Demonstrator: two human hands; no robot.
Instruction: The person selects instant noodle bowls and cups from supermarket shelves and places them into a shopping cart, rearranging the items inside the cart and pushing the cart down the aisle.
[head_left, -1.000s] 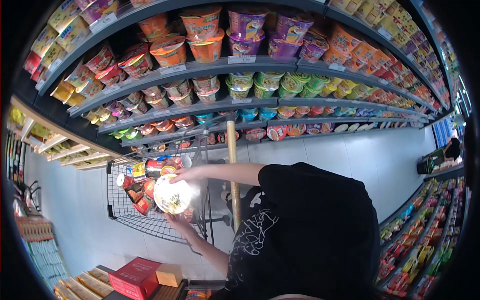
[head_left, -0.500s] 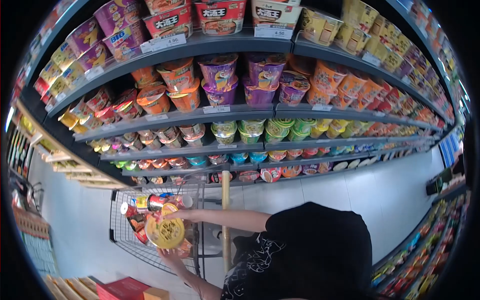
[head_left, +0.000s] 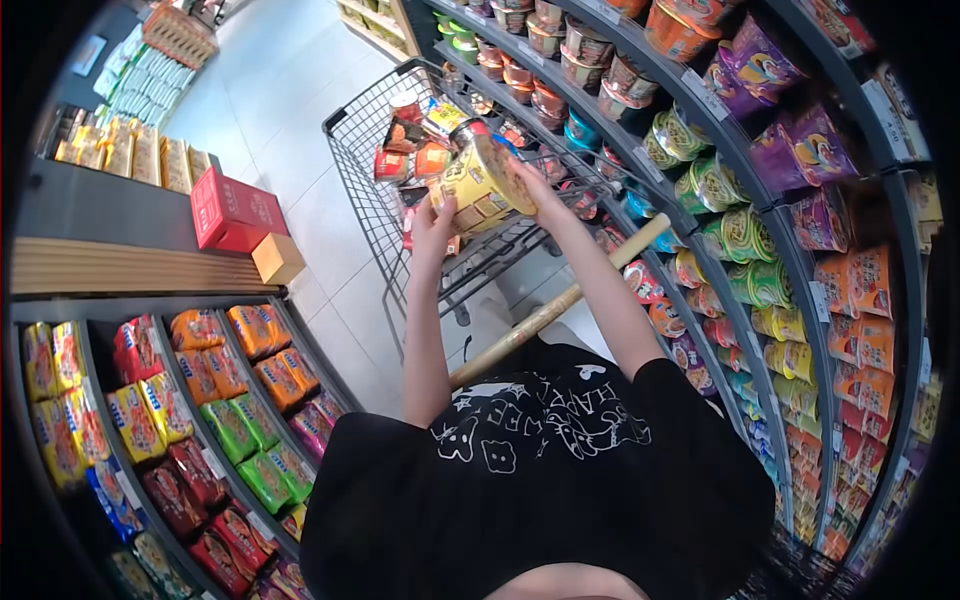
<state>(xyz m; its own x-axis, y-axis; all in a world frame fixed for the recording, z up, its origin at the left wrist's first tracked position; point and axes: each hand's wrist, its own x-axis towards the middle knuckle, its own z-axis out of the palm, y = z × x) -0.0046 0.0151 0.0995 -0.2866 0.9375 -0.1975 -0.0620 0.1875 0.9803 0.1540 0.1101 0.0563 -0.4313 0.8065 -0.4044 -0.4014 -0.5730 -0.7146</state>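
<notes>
Near left: noodle packs (head_left: pixel 228 428) in rows on rack. Beyond them, far left, red box (head_left: pixel 238 212). Far middle, wire cart (head_left: pixel 329 124) holding noodle cups (head_left: pixel 432 160). Your left hand (head_left: pixel 434 228): fingers part-curled, gripping left side of yellow tub (head_left: pixel 474 192), tilted over cart. Your right hand (head_left: pixel 543 196) grips tub's right end, some fingers hidden. Right: shelves (head_left: pixel 765 205) full of cups.

Left hand (head_left: pixel 432 227) and right hand (head_left: pixel 541 196) extend forward, both seemingly curled.
</notes>
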